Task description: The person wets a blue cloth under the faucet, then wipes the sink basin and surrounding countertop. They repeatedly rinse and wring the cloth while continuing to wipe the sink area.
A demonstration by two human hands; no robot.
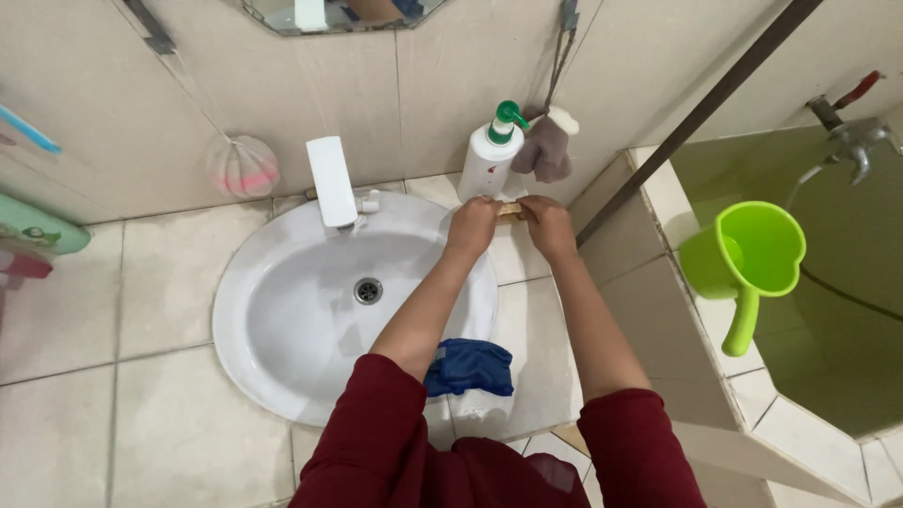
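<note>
Tan bar of soap (509,210) sits pinched between the left hand (473,225) and right hand (548,224), both curled around its ends, beside the pump bottle (489,160) at the sink (282,376) rim; bare tiled bench (169,273) lies open leftward.

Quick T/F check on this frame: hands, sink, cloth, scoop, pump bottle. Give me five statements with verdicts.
1. Both hands, left hand and right hand, meet on a small tan object. True.
2. The blue cloth lies in the sink over the drain. False: it lies on the counter at the sink's rim.
3. The green scoop sits at the tub edge. True.
4. The pump bottle has a red pump. False: green.
5. The faucet is white. True.
</note>
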